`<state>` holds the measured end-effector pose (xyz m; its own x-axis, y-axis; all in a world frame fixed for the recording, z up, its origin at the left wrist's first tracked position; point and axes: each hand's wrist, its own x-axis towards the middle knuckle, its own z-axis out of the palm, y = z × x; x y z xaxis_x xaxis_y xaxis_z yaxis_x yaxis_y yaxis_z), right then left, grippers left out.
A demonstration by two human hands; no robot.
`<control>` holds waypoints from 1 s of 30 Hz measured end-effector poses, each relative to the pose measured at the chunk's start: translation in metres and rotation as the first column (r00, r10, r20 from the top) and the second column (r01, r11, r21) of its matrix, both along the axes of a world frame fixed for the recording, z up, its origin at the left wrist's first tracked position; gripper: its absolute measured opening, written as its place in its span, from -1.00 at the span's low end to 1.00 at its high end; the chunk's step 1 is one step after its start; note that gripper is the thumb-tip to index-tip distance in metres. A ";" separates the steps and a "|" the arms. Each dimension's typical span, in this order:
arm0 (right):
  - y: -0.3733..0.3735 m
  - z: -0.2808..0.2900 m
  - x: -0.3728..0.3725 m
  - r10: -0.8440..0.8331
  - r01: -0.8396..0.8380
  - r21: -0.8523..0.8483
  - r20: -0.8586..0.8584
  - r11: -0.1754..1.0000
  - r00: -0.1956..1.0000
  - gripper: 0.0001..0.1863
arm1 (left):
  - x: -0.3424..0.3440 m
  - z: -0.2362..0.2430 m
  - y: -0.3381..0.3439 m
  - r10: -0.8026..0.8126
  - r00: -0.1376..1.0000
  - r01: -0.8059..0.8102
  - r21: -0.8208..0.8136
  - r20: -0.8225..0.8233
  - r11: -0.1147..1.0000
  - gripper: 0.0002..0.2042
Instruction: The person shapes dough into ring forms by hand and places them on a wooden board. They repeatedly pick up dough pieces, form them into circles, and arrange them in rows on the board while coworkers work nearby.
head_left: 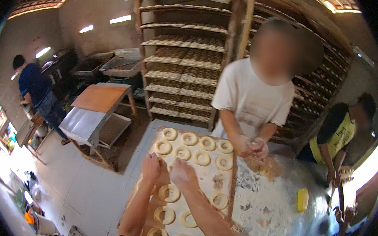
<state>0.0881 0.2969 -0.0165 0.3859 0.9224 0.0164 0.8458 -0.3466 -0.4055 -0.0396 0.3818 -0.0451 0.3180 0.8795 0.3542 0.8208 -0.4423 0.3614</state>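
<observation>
Rows of pale raw dough rings [169,193] lie on a flour-dusted board [206,174] in front of me. Over the board's left middle, my left hand [152,167] has its fingers curled and closed. Just to the right, my right hand [183,174] is also closed, fingers bent downward beside a dough ring [181,153]. What either hand pinches is too small and hidden to make out. My forearms cover part of the near rows.
Across the board, a person in a white shirt [252,96] holds their hands together above a floured table [274,216]. A yellow object [302,200] lies there. Behind stands a rack [181,65] of filled trays. Another table [98,97] is at left; two more people work at the sides.
</observation>
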 end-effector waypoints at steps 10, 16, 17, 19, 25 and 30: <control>-0.249 -0.022 0.192 -0.218 0.369 0.374 -0.389 0.851 0.895 -0.61 | 0.137 0.024 -0.153 -0.566 0.624 0.774 -0.331 0.538 0.539 -0.56; -0.394 -0.050 0.265 -0.625 0.625 -0.037 -0.018 0.780 0.780 -0.61 | 0.253 0.002 -0.291 -0.775 0.503 0.812 -0.516 0.383 0.272 -0.70; -0.406 -0.051 0.269 -0.617 0.621 -0.053 0.078 0.782 0.783 -0.56 | 0.259 -0.005 -0.308 -0.815 0.485 0.842 -0.420 0.316 0.339 -0.69; -0.411 -0.053 0.279 -0.515 0.528 -0.114 0.125 0.841 0.848 -0.55 | 0.270 -0.015 -0.329 -0.853 0.520 0.803 -0.363 0.039 0.473 -0.64; -0.419 -0.046 0.307 -0.187 0.226 0.004 -0.547 0.974 0.816 -0.62 | 0.270 -0.009 -0.370 -0.628 0.748 0.658 -0.366 0.214 0.658 -0.65; -0.446 -0.025 0.302 0.078 0.277 0.303 -0.790 0.912 0.608 -0.49 | 0.271 0.026 -0.407 -0.406 0.692 0.719 -0.522 0.597 0.459 -0.70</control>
<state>0.3904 -0.1490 -0.0414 0.5022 0.8646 -0.0169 0.1161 -0.0868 -0.9894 0.2309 -0.0254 -0.0192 0.8305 0.5545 -0.0535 0.2279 -0.2505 0.9409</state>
